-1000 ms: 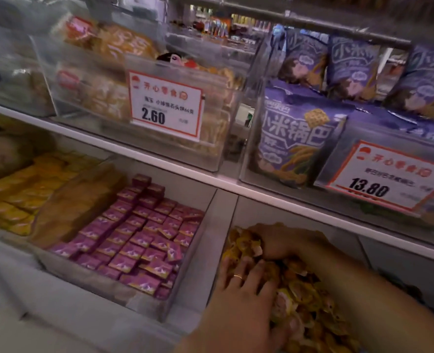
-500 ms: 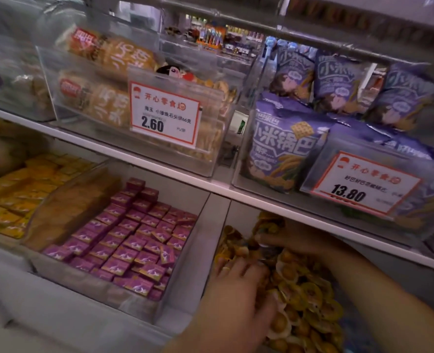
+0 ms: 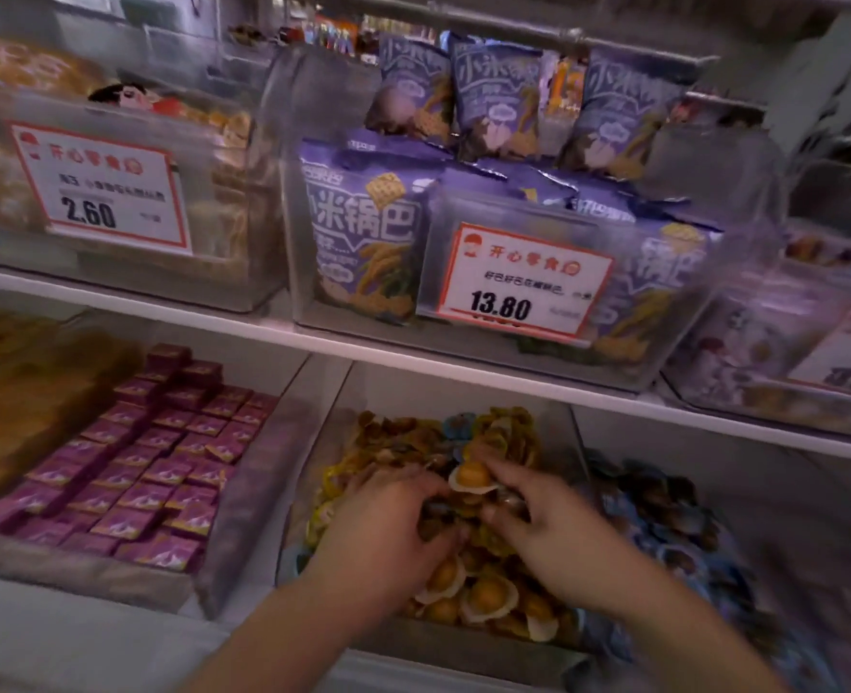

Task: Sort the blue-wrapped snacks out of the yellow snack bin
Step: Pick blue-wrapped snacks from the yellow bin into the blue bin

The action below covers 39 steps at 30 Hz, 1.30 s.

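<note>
Two hands work in our yellow snack bin, a clear tub on the lower shelf heaped with yellow-wrapped snacks. Our left hand lies palm-down on the heap with its fingers curled into the wrappers; blur keeps us from telling whether they grip any one piece. Our right hand sits just beside it, its fingers bent around a yellow-wrapped piece at the top of the pile. One blue-wrapped snack shows at the back of the heap, near the rear wall. More blue wrappers fill the bin to the right. To the left sits a tub of purple boxes. On the shelf above, purple bags stand behind a price tag reading 13.80.
</note>
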Motion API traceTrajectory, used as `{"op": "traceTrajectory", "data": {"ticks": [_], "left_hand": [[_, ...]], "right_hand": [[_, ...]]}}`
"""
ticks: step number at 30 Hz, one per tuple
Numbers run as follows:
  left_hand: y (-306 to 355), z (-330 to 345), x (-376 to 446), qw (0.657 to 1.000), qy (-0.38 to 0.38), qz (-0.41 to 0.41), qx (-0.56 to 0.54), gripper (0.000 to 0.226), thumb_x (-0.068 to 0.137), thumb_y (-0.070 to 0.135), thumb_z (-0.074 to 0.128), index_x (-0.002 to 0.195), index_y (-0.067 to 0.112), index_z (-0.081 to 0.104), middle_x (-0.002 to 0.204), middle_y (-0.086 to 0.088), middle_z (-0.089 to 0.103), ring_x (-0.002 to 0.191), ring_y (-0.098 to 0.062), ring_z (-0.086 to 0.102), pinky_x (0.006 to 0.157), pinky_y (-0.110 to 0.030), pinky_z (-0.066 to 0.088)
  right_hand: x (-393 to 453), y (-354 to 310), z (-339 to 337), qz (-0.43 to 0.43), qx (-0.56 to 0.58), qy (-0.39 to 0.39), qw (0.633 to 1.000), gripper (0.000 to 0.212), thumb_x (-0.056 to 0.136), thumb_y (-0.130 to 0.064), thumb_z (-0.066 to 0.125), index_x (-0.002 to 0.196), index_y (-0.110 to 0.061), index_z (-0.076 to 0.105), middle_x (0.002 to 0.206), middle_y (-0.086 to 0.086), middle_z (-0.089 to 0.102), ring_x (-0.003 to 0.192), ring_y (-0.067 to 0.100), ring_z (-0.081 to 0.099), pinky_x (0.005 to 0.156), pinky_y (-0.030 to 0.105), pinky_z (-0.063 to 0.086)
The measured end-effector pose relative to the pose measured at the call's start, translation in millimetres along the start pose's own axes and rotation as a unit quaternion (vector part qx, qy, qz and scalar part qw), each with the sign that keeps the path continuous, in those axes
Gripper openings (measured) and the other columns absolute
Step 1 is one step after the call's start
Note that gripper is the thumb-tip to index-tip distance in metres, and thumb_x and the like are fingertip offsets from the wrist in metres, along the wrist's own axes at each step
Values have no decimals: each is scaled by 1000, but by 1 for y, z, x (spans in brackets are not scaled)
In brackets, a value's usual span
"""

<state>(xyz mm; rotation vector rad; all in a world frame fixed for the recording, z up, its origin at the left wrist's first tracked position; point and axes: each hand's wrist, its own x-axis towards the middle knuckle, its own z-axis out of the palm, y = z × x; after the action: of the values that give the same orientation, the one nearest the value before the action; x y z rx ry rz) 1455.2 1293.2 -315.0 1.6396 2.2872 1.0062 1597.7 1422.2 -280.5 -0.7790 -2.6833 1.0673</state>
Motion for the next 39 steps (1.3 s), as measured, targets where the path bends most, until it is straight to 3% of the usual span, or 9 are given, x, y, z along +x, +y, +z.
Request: {"op": "traceTrajectory", "data": {"ticks": [5,8,14,18,21,23,31,35,39], "left_hand": [[-5,-7,5,999,-11,-1,-38,23,82,38,70,105,42,69,98,27,66,95,9,59,82,-14,48],[-10,-12,5,995,24,-18,-100,18,90,28,69,102,42,71,93,33,65,94,15,59,75,-2,41],[1,-13,8,964,169,-33,-203,24,96,15,62,97,37,70,87,26,70,89,11,64,70,-4,44],[17,-5,5,929,225,-10,-294,17,91,22,67,95,37,75,90,22,73,86,3,69,70,-9,50],[28,4,3,923,198,-2,-330,29,90,18,70,100,45,74,94,18,75,89,-2,71,74,-21,57],[28,8,3,931,177,1,-318,32,91,19,68,106,47,72,101,17,73,94,-4,71,79,-29,59],[20,1,-3,976,89,107,-167,37,100,45,45,136,39,53,133,27,56,127,2,51,102,-23,44],[12,0,-1,991,64,98,-64,32,97,42,48,124,35,64,125,24,60,119,2,54,99,-39,47],[14,-6,-5,990,47,78,-108,33,95,42,47,122,39,66,120,26,63,114,7,56,97,-31,49]], "right_hand": [[-13,2,-13,-27,-113,60,991,54,98,-33,50,148,-44,34,128,-18,62,117,5,57,90,8,44],[-16,9,-20,-58,-193,97,975,62,97,-35,46,152,-40,16,102,-3,67,91,18,65,70,26,51],[-15,12,-34,-99,-218,124,963,57,98,-26,49,150,-40,29,127,-1,62,111,20,62,91,36,53],[-17,-16,3,-11,193,128,973,25,100,-24,55,120,-37,63,101,-9,73,87,15,72,68,36,59],[-16,-39,22,98,614,-2,783,30,97,-23,57,120,-6,64,100,16,67,70,30,66,49,35,53],[-16,-44,22,106,663,-39,740,45,96,-32,55,128,-1,61,108,19,63,77,29,57,54,32,49],[-32,-18,-15,21,382,168,908,20,86,-40,70,94,-23,75,73,4,67,50,18,55,38,24,37],[-53,23,-50,11,210,363,908,20,83,-48,63,89,-33,74,74,3,71,62,15,64,54,28,48],[-56,57,-65,204,113,195,953,38,98,-53,47,89,-28,74,88,-11,68,81,8,63,67,24,46]]}}
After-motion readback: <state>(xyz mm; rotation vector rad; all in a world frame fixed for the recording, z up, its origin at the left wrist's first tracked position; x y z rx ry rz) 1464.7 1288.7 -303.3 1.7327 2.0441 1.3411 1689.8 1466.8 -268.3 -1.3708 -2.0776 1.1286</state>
